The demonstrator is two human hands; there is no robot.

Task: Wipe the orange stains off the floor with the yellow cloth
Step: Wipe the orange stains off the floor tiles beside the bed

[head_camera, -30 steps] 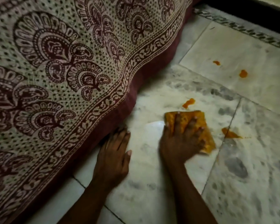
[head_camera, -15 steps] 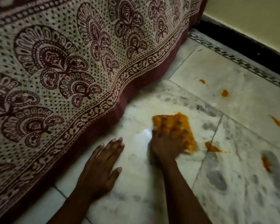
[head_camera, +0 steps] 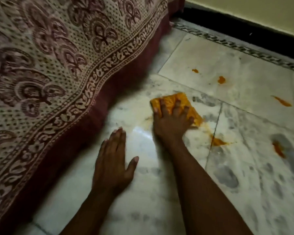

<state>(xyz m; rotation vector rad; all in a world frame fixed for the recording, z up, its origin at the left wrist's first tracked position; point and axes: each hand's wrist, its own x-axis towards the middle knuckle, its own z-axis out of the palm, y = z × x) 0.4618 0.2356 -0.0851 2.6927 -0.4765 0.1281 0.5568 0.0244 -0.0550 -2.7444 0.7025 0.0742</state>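
The yellow cloth (head_camera: pixel 176 100), folded and smeared orange, lies flat on the marble floor (head_camera: pixel 159 184). My right hand (head_camera: pixel 171 121) presses down on it with spread fingers. Flat on the floor to its left rests my left hand (head_camera: pixel 114 165), fingers straight. A faint orange smear (head_camera: pixel 148 118) shows just left of the cloth. Several orange stains dot the tiles: one on the tile seam to the right (head_camera: pixel 218 141), one further right (head_camera: pixel 277 149), a streak (head_camera: pixel 282 101), and two small spots further back (head_camera: pixel 221 80), (head_camera: pixel 195 70).
A patterned cream and maroon bedspread (head_camera: pixel 58 65) hangs to the floor along the left. A black skirting (head_camera: pixel 244 29) and pale wall run along the back right, with a patterned floor border (head_camera: pixel 236 46) in front of it.
My right hand has slid the cloth over the stain that lay just beyond it; that stain no longer shows. The view has tilted up, showing more floor and stains to the right.
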